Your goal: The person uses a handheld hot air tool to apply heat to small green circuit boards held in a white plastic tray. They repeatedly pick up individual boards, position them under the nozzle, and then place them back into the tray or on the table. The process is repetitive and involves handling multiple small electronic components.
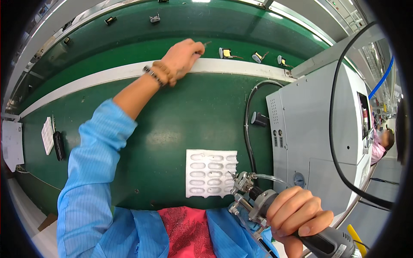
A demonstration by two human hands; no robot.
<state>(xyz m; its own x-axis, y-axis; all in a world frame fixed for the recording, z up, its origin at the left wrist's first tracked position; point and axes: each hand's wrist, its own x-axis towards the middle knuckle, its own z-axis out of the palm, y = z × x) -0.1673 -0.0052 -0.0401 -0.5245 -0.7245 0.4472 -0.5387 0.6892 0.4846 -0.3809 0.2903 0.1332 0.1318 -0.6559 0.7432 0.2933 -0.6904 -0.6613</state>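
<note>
My left hand [184, 56], with a beaded bracelet on its wrist, reaches forward over the white rail [120, 77] at the edge of the green belt. Its fingers are closed, and a thin tip pokes out beyond them; the rest of what they hold is hidden. In my right hand [297, 210], at the lower right, is a dark power screwdriver [264, 202] with a metal nose and a clear tube. That nose points left, by the right edge of a white moulded tray [211, 174] with oval hollows, lying on the green table [159, 167].
Several small parts with wires [225, 53] sit on the belt [129, 41]. A grey machine [309, 116] stands at the right, with a black cable [248, 124] and a small dark part [259, 119] beside it. A black case [58, 146] lies left. Another person [378, 146] is far right.
</note>
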